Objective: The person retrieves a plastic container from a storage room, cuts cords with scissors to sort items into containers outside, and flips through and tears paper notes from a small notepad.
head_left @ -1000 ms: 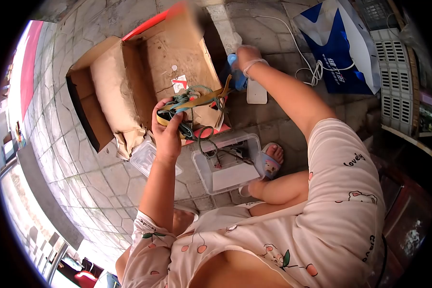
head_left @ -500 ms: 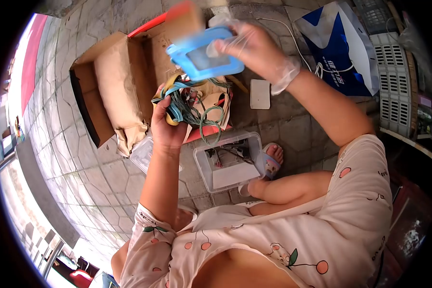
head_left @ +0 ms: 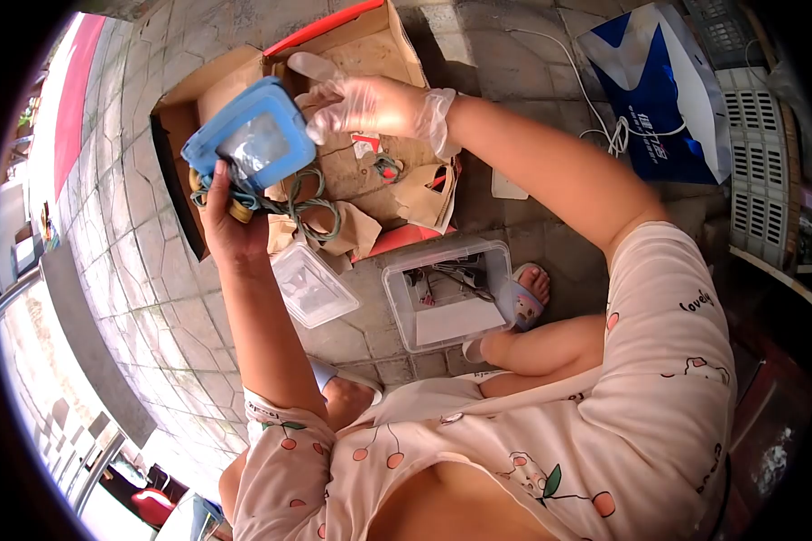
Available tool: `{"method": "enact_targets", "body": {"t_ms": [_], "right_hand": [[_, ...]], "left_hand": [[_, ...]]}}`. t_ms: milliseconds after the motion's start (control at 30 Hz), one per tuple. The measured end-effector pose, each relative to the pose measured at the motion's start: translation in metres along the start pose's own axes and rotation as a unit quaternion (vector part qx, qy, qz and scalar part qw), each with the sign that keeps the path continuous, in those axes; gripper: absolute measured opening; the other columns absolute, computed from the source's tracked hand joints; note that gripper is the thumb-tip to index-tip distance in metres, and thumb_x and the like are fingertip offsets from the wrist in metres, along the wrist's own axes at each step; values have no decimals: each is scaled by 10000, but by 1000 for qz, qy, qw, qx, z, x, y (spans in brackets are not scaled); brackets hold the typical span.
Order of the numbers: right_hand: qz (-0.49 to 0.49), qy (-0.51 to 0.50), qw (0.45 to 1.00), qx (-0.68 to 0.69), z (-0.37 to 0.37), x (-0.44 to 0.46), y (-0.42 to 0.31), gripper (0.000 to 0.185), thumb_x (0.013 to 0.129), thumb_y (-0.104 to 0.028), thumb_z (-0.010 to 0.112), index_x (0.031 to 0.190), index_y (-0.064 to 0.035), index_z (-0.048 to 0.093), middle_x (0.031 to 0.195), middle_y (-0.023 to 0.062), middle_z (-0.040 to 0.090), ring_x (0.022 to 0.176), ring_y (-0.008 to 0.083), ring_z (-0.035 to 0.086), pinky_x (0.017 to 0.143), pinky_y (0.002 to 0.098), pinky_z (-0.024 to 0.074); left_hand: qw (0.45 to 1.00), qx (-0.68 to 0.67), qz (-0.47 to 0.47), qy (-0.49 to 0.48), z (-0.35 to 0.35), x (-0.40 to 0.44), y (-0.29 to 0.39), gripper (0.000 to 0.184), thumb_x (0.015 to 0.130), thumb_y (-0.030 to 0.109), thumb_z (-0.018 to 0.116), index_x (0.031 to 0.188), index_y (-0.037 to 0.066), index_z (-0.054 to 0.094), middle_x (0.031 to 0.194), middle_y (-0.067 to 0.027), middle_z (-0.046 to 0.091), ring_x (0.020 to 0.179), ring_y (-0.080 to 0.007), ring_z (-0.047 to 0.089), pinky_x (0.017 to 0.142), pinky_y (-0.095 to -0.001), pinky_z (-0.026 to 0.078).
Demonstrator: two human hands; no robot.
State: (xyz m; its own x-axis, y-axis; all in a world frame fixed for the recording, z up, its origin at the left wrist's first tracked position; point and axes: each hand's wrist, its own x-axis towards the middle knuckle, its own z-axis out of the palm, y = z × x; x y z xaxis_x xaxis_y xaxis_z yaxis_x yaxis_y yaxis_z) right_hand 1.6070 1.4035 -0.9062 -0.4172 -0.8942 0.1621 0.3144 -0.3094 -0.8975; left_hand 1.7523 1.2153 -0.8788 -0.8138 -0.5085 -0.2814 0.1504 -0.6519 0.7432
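Observation:
My left hand (head_left: 230, 216) is closed on a bundle of green cables (head_left: 311, 212) with yellow and blue strips, which hangs above the left part of the open cardboard box (head_left: 352, 54). A blue case (head_left: 253, 135) with a clear window rests against that hand's fingers, over the bundle. My right hand (head_left: 365, 106), in a clear plastic glove, is at the case's right edge with fingers apart; whether it touches the case is unclear. A small coil of cable (head_left: 388, 169) and crumpled brown paper (head_left: 424, 194) lie in the box.
A clear plastic bin (head_left: 456, 326) with dark cables stands by my foot. Its lid-like clear tray (head_left: 314, 287) lies to the left. A small white rectangular object (head_left: 508, 186) is on the paving. At the right are a blue-and-white bag (head_left: 663, 108), a white cord and grey crates (head_left: 753, 171).
My right hand has brought the blue case from beside the box over to the left hand and opened its fingers. My left hand has moved left with the cables, leaving a small coil visible in the box.

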Motion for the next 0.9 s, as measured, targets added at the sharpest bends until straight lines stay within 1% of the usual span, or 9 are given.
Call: {"method": "enact_targets", "body": {"t_ms": [67, 100, 200, 333, 400, 500, 667, 800, 900], "right_hand": [[147, 45, 984, -84, -18, -5, 55, 424, 854, -187, 550, 1231, -43, 419, 1092, 93, 582, 1007, 166, 549, 877, 296, 425], [206, 48, 833, -511, 2, -16, 41, 446, 819, -219, 578, 1203, -29, 455, 1066, 127, 587, 1007, 227, 553, 873, 329, 422], [188, -87, 537, -818, 12, -37, 110, 342, 770, -136, 556, 1091, -20, 546, 904, 144, 603, 862, 219, 592, 739, 326, 447], [206, -139, 480, -842, 6, -46, 143, 205, 729, -63, 526, 912, -42, 615, 772, 103, 625, 735, 232, 616, 647, 329, 466], [313, 56, 711, -627, -14, -45, 139, 207, 755, -57, 506, 933, -14, 603, 794, 132, 626, 753, 246, 617, 662, 343, 468], [313, 181, 695, -621, -33, -17, 103, 200, 779, -122, 535, 915, -13, 634, 793, 161, 630, 766, 224, 620, 705, 333, 467], [74, 302, 930, -197, -11, 15, 51, 264, 820, -100, 538, 1069, -18, 566, 865, 72, 628, 776, 138, 568, 716, 255, 439], [5, 187, 923, -338, 65, 33, 31, 210, 800, -62, 568, 1005, -19, 582, 864, 47, 620, 799, 118, 563, 738, 246, 438], [-109, 224, 922, -295, 105, 37, 58, 137, 661, -96, 592, 782, -46, 633, 770, 149, 603, 752, 309, 577, 659, 354, 453]], "left_hand": [[998, -69, -1, -5, -17, -7, 24, 281, 839, 156, 547, 1080, 15, 518, 1040, -89, 590, 944, -214, 573, 857, -357, 457], [998, -64, 0, -7, -31, -8, 34, 287, 847, 177, 537, 1083, 16, 518, 1050, -89, 589, 982, -224, 559, 895, -374, 435], [994, -100, -1, -49, -51, -19, 46, 274, 840, 224, 554, 1044, 44, 531, 1014, -85, 589, 817, -187, 553, 636, -287, 447], [989, -143, -11, 23, -57, -22, 40, 283, 833, 248, 563, 1037, 55, 527, 997, -75, 581, 741, -178, 506, 568, -277, 387], [986, -166, -20, 13, -61, -25, 36, 287, 832, 250, 567, 1040, 58, 524, 1007, -71, 575, 740, -181, 493, 574, -289, 381], [984, -166, -35, 49, -55, -30, 33, 357, 834, 249, 566, 1129, 64, 486, 1130, -88, 536, 988, -252, 516, 820, -409, 430], [982, -174, -70, -10, -47, -31, 25, 414, 838, 233, 557, 1191, 48, 447, 1220, -119, 479, 1145, -294, 436, 975, -524, 317], [968, -224, -110, -19, -34, -28, 4, 413, 836, 233, 559, 1196, 62, 450, 1222, -123, 480, 1122, -316, 452, 975, -548, 304], [974, -209, -84, 10, -35, -29, -15, 359, 838, 257, 564, 1132, 56, 524, 1146, -106, 552, 1068, -274, 502, 931, -450, 380]]}}
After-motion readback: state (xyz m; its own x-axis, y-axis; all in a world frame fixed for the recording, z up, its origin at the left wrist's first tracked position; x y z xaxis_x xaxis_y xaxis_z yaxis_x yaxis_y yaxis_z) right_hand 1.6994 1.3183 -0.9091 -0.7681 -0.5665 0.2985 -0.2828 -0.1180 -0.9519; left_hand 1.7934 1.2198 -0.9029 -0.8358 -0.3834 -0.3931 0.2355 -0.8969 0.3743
